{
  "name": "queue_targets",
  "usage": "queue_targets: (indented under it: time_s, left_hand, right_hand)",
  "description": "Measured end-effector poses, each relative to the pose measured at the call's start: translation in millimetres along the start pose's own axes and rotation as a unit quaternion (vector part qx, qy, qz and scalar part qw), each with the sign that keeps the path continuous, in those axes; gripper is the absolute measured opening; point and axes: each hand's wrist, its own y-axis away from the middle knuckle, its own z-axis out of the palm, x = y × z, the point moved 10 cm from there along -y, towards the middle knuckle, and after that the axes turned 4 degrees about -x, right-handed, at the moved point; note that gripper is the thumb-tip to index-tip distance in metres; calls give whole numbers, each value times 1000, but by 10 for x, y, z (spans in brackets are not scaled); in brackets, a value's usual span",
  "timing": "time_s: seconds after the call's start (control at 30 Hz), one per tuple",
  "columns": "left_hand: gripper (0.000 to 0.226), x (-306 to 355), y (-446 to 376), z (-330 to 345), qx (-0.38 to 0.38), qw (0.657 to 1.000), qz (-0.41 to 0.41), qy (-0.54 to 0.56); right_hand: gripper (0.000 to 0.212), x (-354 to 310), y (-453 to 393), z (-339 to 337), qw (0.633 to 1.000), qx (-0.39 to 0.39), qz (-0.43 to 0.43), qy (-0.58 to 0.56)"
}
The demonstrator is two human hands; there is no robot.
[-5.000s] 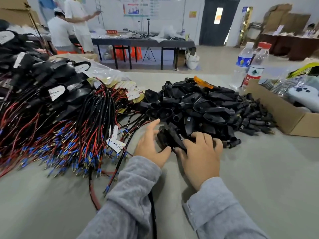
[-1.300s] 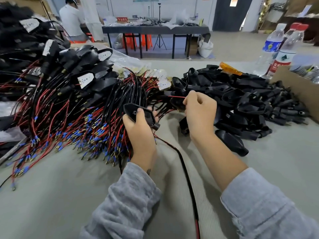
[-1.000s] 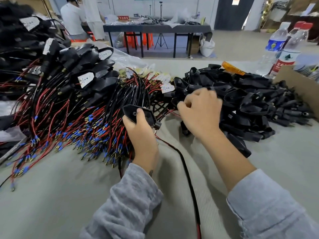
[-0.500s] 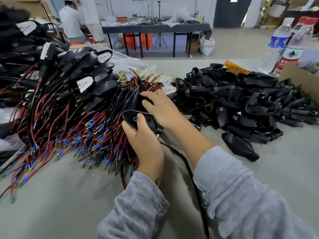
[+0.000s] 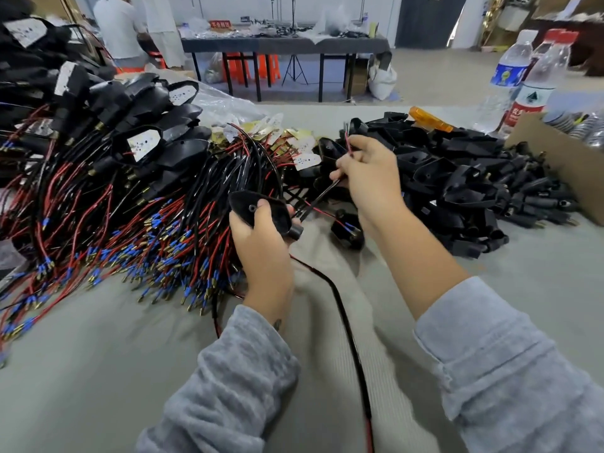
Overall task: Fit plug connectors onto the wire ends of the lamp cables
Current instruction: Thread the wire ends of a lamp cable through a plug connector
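Above the counter (image 5: 539, 289), the left hand (image 5: 261, 243) grips a black lamp housing (image 5: 261, 212); the right hand (image 5: 369, 178) pinches its thin wires (image 5: 322, 196), which could snag or slip free.

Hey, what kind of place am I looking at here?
Probably a small assembly workshop: a heap of red and black wired cables, a pile of loose black lamp housings, and another worktable with a worker behind.

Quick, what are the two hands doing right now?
Left hand: holds a black lamp housing.
Right hand: pinches thin red and black wires.
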Motion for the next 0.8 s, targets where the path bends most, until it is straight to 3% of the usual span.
queue_targets:
  time_s: [0.2,0.3,0.43,0.63,0.73,0.8]
  left_hand:
    - [8,-167,144,375,-133,988,-69,-35]
    - [16,-402,280,483,-169,967,-184,-55]
    - [26,-598,585,782,-256,911,-319,-51]
    - [21,-777,894,1089,-343,874,-340,-45]
    - [18,-862,996,1055,-385,860,-327,-69]
    - [27,-866,1130,1110,-467,815,-340,-50]
  right_hand:
    - [34,-247,382,-638,1000,17,-1,-10]
    - [33,-145,581,-929,997,53,51,-23]
    - [29,64,808,-951,994,42,96,-36]
    - [23,75,884,-893,998,42,39,10]
    - [22,50,854,-1078,993,103,-5,60]
    - [21,94,835,-1275,987,159,-4,38]
